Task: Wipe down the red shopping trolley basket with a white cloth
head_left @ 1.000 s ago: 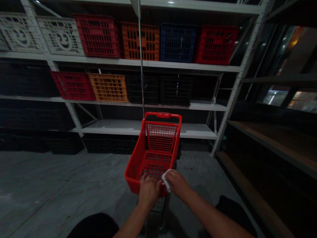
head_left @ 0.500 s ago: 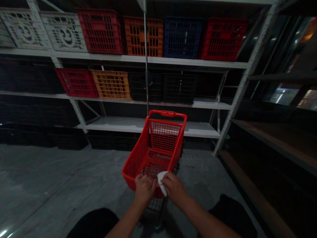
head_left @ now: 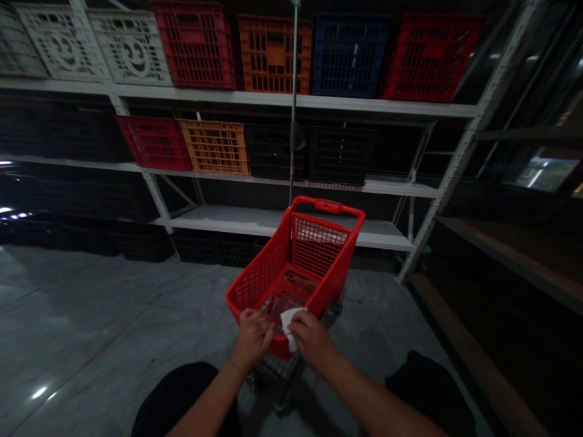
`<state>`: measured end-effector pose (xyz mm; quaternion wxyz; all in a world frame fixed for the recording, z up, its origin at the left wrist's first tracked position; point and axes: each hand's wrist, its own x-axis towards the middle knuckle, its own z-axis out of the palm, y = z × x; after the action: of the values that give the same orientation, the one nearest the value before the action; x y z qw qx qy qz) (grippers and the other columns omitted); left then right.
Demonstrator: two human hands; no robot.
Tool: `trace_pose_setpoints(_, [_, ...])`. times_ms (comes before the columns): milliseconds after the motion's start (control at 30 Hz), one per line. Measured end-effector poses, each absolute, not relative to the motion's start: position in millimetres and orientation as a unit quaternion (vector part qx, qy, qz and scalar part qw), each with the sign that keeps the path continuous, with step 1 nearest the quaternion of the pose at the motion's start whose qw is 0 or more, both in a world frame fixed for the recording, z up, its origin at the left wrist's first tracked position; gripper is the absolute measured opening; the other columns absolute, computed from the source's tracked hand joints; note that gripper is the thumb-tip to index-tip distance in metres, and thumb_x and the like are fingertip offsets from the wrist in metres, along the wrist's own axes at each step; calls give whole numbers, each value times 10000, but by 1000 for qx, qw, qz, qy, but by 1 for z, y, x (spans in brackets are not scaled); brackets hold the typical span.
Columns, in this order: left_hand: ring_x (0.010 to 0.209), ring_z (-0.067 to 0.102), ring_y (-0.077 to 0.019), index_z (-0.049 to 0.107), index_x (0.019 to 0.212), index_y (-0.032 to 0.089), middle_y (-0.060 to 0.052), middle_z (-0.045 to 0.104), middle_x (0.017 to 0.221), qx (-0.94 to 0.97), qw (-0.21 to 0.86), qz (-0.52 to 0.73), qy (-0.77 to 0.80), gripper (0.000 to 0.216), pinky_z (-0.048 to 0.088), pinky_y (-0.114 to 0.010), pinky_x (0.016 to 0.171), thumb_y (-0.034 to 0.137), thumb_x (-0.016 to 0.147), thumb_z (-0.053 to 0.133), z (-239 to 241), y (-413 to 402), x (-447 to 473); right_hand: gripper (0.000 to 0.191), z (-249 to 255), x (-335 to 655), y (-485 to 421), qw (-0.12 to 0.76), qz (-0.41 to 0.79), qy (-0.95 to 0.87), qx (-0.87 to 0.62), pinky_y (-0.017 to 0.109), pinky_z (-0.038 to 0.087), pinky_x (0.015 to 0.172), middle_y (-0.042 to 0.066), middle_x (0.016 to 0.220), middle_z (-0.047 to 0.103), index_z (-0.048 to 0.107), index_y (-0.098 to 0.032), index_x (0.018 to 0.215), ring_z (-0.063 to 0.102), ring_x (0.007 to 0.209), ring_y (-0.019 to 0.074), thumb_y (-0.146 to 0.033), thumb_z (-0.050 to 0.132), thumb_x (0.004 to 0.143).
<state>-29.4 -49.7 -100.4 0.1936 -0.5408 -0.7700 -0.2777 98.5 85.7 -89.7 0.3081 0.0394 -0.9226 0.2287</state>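
Note:
A small red shopping cart (head_left: 319, 243) stands on the grey floor in front of me, its mesh basket holding nothing I can see. My left hand (head_left: 252, 337) is curled over the near rim of the basket. Beside it, my right hand (head_left: 310, 340) grips the same rim and pinches a small white cloth or paper (head_left: 288, 321) against it. A thin metal pole (head_left: 293, 109) rises from the far end of the cart.
Metal shelving (head_left: 291, 102) fills the wall ahead, carrying white, red, orange, blue and black plastic crates. Black crates (head_left: 136, 243) sit on the floor under the shelves. A wooden-topped rack (head_left: 510, 255) runs along the right. My dark-clothed knees show at the bottom.
The cart has swung so its far end points more to the right, and the view has shifted left and down. Both hands stay on the near rim with the white piece.

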Motion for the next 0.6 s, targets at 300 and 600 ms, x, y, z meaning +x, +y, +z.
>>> trace_pose_setpoints(300, [684,530,-142,529,571,191,10,573,594,-566,176,-228,-772,289,290,-418,896,241,804,364,-86,-69,-51,240,-69,77,156,357,174,-916,-61,350,448,834,95,947,639,647,-151,894,535,920,192,-58,447,799])
trace_pose_setpoints(600, [620,585,-187,582,667,184,-40,631,582,-417,244,-205,-851,382,316,-474,923,342,881,308,-85,-41,-2,207,-83,66,87,322,178,-929,33,317,436,845,77,990,633,621,-158,960,530,888,181,-110,483,813])
